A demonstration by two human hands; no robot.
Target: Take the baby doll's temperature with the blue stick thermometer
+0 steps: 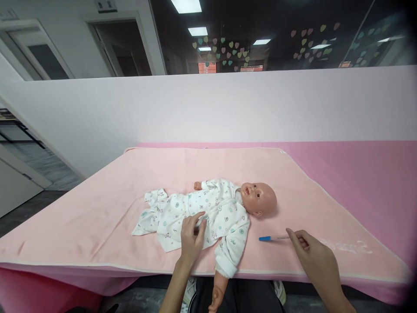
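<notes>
A baby doll (259, 198) lies on its back on a pale pink blanket (97, 204), head to the right, dressed in a white printed romper (215, 208). My left hand (192, 237) rests on the romper near the doll's waist, pinching the fabric. My right hand (314, 254) holds the end of a thin stick with a blue tip (272, 238), a thermometer or pen, lying just above the blanket to the right of the doll's arm. The doll's near arm (218, 291) hangs over the front edge.
The blanket covers a table with a deeper pink cover (374, 174) showing at the right. A white partition wall (208, 108) stands behind, with glass above it. An open doorway and floor lie at the left.
</notes>
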